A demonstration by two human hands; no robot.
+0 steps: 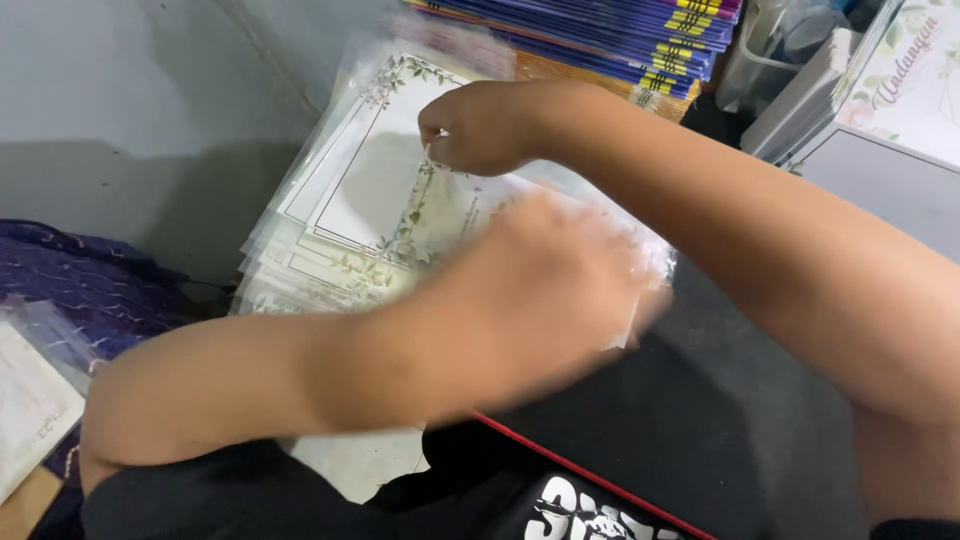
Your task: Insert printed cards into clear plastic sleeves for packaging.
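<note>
A pile of white cards with leafy borders in clear plastic sleeves point(340, 200) lies in front of me. My right hand point(480, 125) reaches across and pinches the edge of the top clear sleeve near the pile's far side. My left hand point(545, 270) is blurred with motion and lies over the near right part of the same sleeved card point(440, 215), pressing or sliding on the plastic. My left forearm crosses the lower part of the view and hides the pile's near edge.
A stack of purple and blue booklets point(620, 35) lies at the back. White boxes and printed floral cards point(880, 90) stand at the right. A dark patterned cloth point(90, 280) and more sleeved paper point(30, 400) lie at the left. A grey wall stands behind.
</note>
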